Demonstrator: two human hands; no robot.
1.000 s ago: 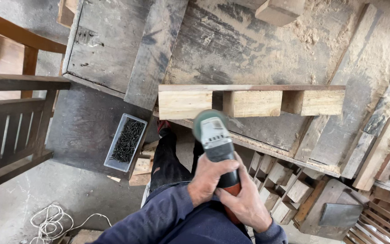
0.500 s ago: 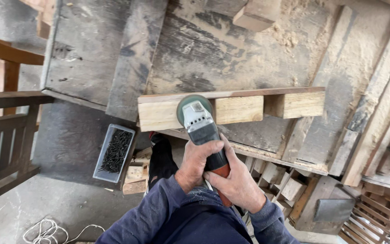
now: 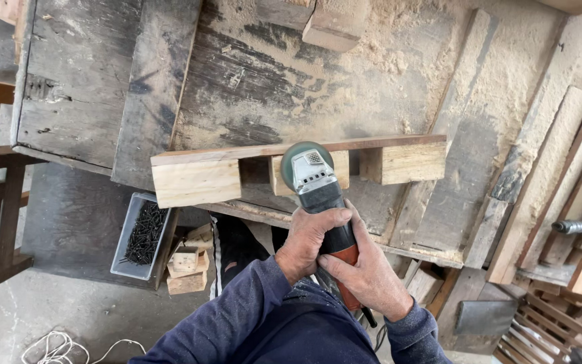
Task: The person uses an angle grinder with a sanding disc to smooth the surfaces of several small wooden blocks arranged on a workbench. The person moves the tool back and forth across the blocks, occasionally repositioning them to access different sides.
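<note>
Two hands are wrapped around an angle grinder (image 3: 319, 202) at the edge of a dusty wooden counter (image 3: 291, 87). The left hand (image 3: 308, 241) closes around the dark body of the tool just behind its grey head, fingers curled over the top. The right hand (image 3: 370, 271) grips further back on the orange-red part of the handle, fingers folded around it. Both sleeves are dark blue.

The grinder's round greenish disc (image 3: 302, 158) sits against the front of a wooden piece (image 3: 291, 168) that lies along the counter's near edge: a long thin strip on top with three pale blocks under it. The disc covers the middle block, between the large left block (image 3: 197, 182) and the right block (image 3: 404, 162). Whether the disc actually touches the wood I cannot tell from here.

Sawdust (image 3: 399, 47) lies thick over the far right of the counter, and another small wood block (image 3: 335, 27) rests near the top edge. Below the counter's left corner, on the floor, stands a grey tray of dark nails (image 3: 141, 236), with a few short wood offcuts (image 3: 186, 263) just beside it. A coil of white cord (image 3: 62, 345) lies on the floor lower left. Planks (image 3: 574, 195) lean at the right, with a metal pipe end (image 3: 574, 226) poking out among them.
</note>
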